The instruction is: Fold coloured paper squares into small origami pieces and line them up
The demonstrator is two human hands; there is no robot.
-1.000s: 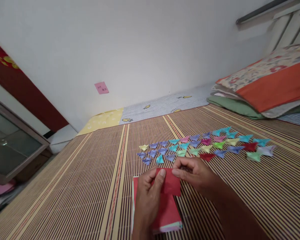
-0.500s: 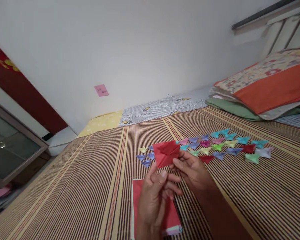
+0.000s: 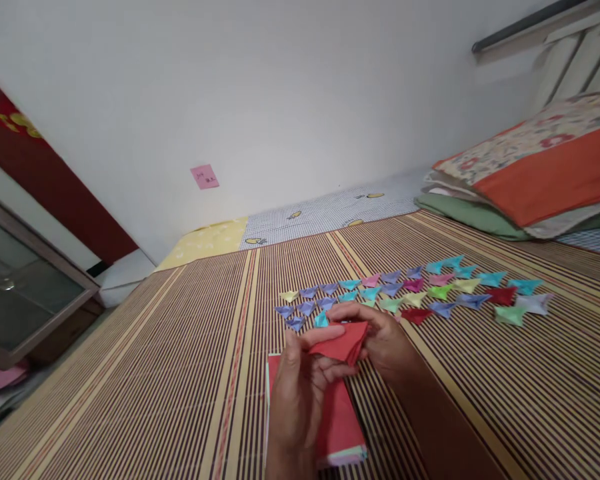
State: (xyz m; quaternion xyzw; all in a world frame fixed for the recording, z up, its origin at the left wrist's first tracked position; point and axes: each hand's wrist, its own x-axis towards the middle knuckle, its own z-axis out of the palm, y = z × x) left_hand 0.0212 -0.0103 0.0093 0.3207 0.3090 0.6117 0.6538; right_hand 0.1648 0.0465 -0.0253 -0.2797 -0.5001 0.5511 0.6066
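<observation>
The left hand [image 3: 300, 393] and the right hand [image 3: 387, 343] pinch a folded red paper [image 3: 341, 341] between them. The folded red paper is above a paper stack [image 3: 341, 427], whose top sheet is red. The stack lies on a striped mat [image 3: 180, 373]. Small paper boats [image 3: 441, 292] in several colors stand in rows on the mat, beyond the hands. Folded bedding [image 3: 535, 167] lies at the far right.

The bare left hand [image 3: 300, 380] is covering part of the stack of red-topped paper sheets [image 3: 340, 420], the writing on the pink paper note [image 3: 205, 177] is showing too small to read, and the glass-paned cabinet [image 3: 20, 287] is running out of view.
</observation>
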